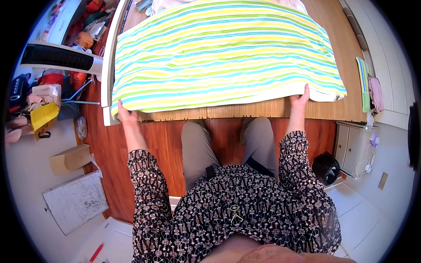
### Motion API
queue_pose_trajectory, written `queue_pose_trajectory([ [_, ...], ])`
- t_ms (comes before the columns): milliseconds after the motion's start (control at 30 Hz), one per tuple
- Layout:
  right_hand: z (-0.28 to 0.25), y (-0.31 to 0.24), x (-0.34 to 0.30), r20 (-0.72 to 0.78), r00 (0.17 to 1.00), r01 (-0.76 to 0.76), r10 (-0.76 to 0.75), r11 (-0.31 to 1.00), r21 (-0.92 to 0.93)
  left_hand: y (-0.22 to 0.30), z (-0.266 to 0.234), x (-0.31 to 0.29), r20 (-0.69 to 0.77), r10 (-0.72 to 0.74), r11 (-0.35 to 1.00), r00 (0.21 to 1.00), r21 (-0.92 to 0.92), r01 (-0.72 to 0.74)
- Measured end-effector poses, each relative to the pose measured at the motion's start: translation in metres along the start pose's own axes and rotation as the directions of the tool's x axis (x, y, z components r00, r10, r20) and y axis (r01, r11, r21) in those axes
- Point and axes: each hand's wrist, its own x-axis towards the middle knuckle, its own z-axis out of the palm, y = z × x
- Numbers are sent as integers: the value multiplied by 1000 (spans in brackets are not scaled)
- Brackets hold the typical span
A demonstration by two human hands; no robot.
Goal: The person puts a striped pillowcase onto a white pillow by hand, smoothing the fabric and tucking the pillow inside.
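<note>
A large cloth with white, yellow, green and blue stripes lies spread across the bed in front of me, slightly wrinkled. At its near left corner, my left hand is closed on the edge, thumb on top and fingers underneath, hidden. My right hand grips the same near edge toward the right, its thumb pointing up and its other fingers hidden below the fabric. Between the two hands the edge runs nearly straight, and a white underside shows near the right corner.
The bed's brown slatted mat shows around the cloth. More fabric lies at the far side. A tower fan and bags stand left. On the right are folded cloths, a small cabinet and a black bin bag.
</note>
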Motion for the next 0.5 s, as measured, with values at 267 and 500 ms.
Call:
queue_pose_trajectory([
  [267, 26, -73, -55, 259, 966, 17, -9, 999, -27, 99, -13, -1, 60, 110, 991, 992, -78, -105],
  [500, 64, -75, -57, 43, 968, 241, -246, 966, 99, 162, -30, -3, 22, 250, 961, 968, -124, -245],
])
